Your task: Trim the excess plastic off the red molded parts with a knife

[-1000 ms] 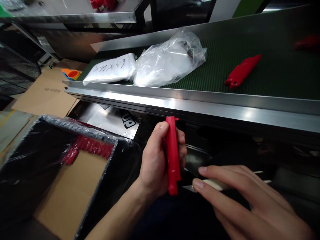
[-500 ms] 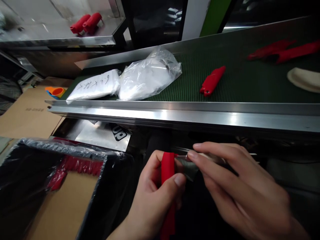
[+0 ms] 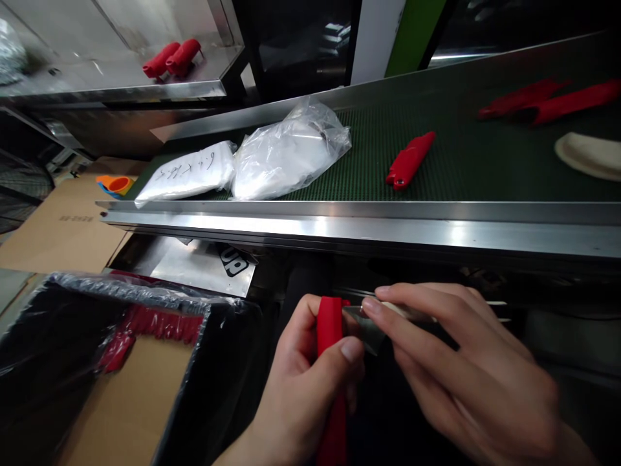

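Head view. Green conveyor belt (image 3: 466, 162) runs across the upper frame behind a steel rail (image 3: 339, 223). On the belt: two clear bags (image 3: 286, 152) of white contents at left, one with handwriting; a red sheath (image 3: 410, 160) lying loose mid-belt; two more red pieces (image 3: 543, 102) far right, with a cream item (image 3: 589, 154) beside them. A steel surface (image 3: 111, 71) at upper left carries two further red parts (image 3: 172, 57). Lower left: cardboard box (image 3: 130, 401) lined with black plastic, red pieces stacked along its far wall. Flat cardboard (image 3: 63, 226) and an orange funnel (image 3: 116, 184) lie on the floor beyond it.

Left hand (image 3: 301, 395): grip closed around a red sheath (image 3: 330, 330), held upright below the rail, thumb across its front, fingers behind.

Right hand (image 3: 466, 375): fingers pinched on a small knife (image 3: 369, 320), pale handle mostly hidden under the fingers. The grey blade's tip touches the sheath's upper end, just beside the left thumb. Whether the blade is inside the sheath cannot be told.
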The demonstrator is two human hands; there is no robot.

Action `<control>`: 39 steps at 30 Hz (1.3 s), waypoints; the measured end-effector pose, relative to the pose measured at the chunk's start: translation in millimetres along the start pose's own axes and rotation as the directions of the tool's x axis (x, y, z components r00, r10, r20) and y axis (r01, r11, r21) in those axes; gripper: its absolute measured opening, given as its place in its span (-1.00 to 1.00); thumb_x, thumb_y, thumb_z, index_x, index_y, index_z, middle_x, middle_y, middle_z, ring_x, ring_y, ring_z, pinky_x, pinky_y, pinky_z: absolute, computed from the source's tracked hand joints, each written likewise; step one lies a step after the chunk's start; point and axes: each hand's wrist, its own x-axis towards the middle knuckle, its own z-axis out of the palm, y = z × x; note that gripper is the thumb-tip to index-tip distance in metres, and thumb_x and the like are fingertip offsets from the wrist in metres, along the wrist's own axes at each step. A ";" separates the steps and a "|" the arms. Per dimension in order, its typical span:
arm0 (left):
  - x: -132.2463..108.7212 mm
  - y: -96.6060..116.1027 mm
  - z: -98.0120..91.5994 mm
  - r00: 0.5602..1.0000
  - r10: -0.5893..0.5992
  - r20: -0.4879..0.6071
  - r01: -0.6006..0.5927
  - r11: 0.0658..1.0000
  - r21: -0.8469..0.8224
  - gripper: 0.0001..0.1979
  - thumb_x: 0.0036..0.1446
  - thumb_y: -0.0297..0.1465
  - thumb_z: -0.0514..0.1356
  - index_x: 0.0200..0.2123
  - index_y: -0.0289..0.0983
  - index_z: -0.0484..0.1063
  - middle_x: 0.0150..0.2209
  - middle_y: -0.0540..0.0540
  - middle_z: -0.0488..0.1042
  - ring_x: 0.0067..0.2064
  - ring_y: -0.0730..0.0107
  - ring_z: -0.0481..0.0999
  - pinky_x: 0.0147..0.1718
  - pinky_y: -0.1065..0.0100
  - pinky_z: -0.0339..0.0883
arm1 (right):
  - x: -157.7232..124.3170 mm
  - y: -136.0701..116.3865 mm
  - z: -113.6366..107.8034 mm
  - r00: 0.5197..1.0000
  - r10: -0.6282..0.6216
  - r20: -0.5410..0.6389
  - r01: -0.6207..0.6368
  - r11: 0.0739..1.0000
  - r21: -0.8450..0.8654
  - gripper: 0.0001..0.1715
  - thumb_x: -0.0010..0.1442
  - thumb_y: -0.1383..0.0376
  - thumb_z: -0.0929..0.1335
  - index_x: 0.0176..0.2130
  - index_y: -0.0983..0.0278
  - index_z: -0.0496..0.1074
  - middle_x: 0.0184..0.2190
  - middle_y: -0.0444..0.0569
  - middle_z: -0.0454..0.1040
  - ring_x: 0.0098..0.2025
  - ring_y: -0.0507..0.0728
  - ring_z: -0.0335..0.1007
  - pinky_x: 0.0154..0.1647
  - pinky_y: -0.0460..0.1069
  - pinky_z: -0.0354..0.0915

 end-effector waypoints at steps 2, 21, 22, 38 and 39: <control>-1.6 0.4 0.7 1.000 0.005 0.008 -0.005 1.000 0.002 -0.76 0.19 -0.25 0.25 -0.27 -0.21 0.23 -0.58 0.11 0.27 -0.62 0.60 0.19 -0.64 0.58 0.15 | -1.1 3.4 1.1 1.000 -0.004 -0.003 0.004 1.000 -0.008 -0.54 0.17 0.62 0.34 0.05 0.40 0.48 -0.07 0.18 0.47 -0.03 0.24 0.41 -0.13 0.14 0.33; -2.8 -3.2 6.0 0.944 0.002 0.329 0.160 0.871 -0.465 -0.83 0.27 -0.23 0.11 -0.23 -0.21 0.32 -0.38 -0.02 0.33 -0.59 0.68 0.22 -0.74 0.71 0.16 | -7.0 -11.2 2.8 0.993 0.117 -0.026 -0.112 0.983 0.146 -0.57 0.22 0.61 0.31 0.03 0.34 0.47 -0.01 0.09 0.41 0.04 0.11 0.36 -0.04 0.02 0.37; -3.3 -3.0 6.8 0.946 0.002 0.325 0.160 0.867 -0.473 -0.83 0.27 -0.23 0.11 -0.23 -0.21 0.31 -0.38 -0.02 0.33 -0.60 0.68 0.21 -0.75 0.72 0.14 | -7.1 -11.3 3.1 0.992 0.120 -0.023 -0.116 0.982 0.149 -0.57 0.21 0.61 0.31 0.04 0.34 0.47 0.00 0.09 0.41 0.04 0.11 0.36 -0.04 0.02 0.38; -1.2 -15.2 3.2 0.911 0.088 0.403 0.139 0.855 -0.500 -0.77 0.33 -0.23 -0.01 -0.19 -0.22 0.34 -0.39 -0.03 0.29 -0.64 0.66 0.18 -0.76 0.68 0.05 | -13.7 -11.2 5.1 0.991 0.130 -0.035 -0.123 0.979 0.160 -0.58 0.26 0.55 0.30 0.06 0.28 0.45 0.02 0.04 0.40 0.07 0.08 0.34 0.01 -0.01 0.34; -2.0 -15.8 2.6 0.900 0.104 0.423 0.134 0.858 -0.496 -0.79 0.32 -0.24 0.00 -0.19 -0.22 0.33 -0.39 -0.03 0.29 -0.63 0.66 0.19 -0.75 0.68 0.06 | -14.2 -9.7 6.3 0.990 0.134 -0.033 -0.128 0.980 0.153 -0.57 0.26 0.56 0.30 0.07 0.29 0.45 0.01 0.05 0.41 0.07 0.09 0.35 0.00 0.00 0.34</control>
